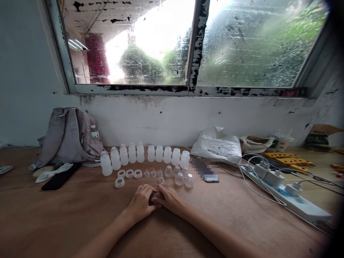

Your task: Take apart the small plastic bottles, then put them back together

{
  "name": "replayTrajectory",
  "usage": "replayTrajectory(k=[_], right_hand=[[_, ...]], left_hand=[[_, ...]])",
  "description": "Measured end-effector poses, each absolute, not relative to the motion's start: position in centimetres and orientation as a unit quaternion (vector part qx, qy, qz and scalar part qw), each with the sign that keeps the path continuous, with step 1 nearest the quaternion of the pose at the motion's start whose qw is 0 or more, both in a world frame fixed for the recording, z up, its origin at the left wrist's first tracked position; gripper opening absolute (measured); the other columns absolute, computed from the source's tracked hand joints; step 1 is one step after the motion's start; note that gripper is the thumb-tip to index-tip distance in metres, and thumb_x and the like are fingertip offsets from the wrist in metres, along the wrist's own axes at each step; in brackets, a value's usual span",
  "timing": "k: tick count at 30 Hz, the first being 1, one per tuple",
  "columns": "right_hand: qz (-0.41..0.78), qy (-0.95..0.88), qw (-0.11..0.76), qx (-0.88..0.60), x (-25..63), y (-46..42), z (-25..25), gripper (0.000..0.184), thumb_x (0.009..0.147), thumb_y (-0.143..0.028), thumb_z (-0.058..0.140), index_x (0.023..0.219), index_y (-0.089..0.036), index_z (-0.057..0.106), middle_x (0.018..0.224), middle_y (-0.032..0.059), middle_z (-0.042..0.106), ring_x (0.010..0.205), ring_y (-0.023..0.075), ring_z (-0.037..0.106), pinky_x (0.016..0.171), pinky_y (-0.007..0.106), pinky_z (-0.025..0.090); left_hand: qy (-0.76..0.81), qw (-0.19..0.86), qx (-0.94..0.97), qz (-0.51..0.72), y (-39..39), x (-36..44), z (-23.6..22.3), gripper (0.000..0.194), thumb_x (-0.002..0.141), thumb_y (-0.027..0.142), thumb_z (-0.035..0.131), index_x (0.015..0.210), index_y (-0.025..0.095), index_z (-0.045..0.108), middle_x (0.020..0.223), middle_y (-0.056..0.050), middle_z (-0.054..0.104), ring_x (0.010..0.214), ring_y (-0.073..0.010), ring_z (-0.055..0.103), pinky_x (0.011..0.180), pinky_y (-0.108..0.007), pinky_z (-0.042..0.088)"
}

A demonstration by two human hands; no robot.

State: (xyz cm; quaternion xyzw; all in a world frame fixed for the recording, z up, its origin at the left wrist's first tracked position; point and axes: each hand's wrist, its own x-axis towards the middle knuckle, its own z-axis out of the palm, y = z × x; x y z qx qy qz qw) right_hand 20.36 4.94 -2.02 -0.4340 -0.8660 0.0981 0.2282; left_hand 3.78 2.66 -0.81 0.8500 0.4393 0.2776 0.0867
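Note:
My left hand [142, 201] and my right hand [171, 199] meet over the table, fingers curled around a small part that is mostly covered. A clear bit of it shows between them, but its kind cannot be made out. Just beyond my hands lie several white collar rings [129, 173], several clear bottle nipples [153, 172] and several translucent dome caps [179, 179]. Behind these stands a row of frosted baby bottles. Those on the left, such as a capped bottle [106, 164], have tops on; those on the right are open bottle bodies [167, 155].
A grey backpack [68, 134] and a black flat case [60, 177] occupy the left side. To the right are a silver bag [217, 145], a phone [211, 178] and a white power strip [301, 202] with trailing cables. A window wall [150, 122] closes off the back.

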Motion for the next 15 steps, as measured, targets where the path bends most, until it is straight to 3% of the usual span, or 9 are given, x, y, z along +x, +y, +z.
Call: replayTrajectory(k=[6, 10, 15], right_hand=[[0.104, -0.871, 0.232, -0.419, 20.3, 4.7, -1.9, 0.027, 0.078, -0.047, 0.048, 0.076, -0.02, 0.046, 0.065, -0.0016, 0.058, 0.055, 0.0128, 0.053, 0.048, 0.02, 0.028], [0.095, -0.846, 0.289, -0.437, 20.9, 5.4, -2.4, 0.02, 0.083, -0.039, 0.042, 0.079, -0.02, 0.044, 0.065, -0.0009, 0.058, 0.057, 0.0134, 0.054, 0.051, 0.021, 0.032], [0.049, -0.835, 0.271, -0.476, 20.9, 7.1, -2.4, 0.018, 0.082, -0.034, 0.043, 0.091, -0.019, 0.045, 0.081, 0.0036, 0.062, 0.067, 0.0166, 0.058, 0.057, 0.023, 0.038]], left_hand=[[0.436, 0.082, 0.847, 0.294, 2.7, 3.6, -0.7, 0.03, 0.061, 0.036, 0.065, 0.085, 0.021, 0.056, 0.09, -0.004, 0.059, 0.089, -0.0215, 0.051, 0.082, -0.034, 0.038], [0.449, 0.076, 0.844, 0.284, 2.6, 2.9, -0.4, 0.025, 0.06, 0.035, 0.064, 0.079, 0.02, 0.056, 0.088, -0.004, 0.059, 0.089, -0.0226, 0.051, 0.082, -0.035, 0.038], [0.502, 0.013, 0.818, 0.279, 3.8, 0.0, -0.6, 0.023, 0.064, 0.034, 0.061, 0.083, 0.021, 0.057, 0.103, -0.005, 0.056, 0.101, -0.0239, 0.047, 0.089, -0.037, 0.034]])
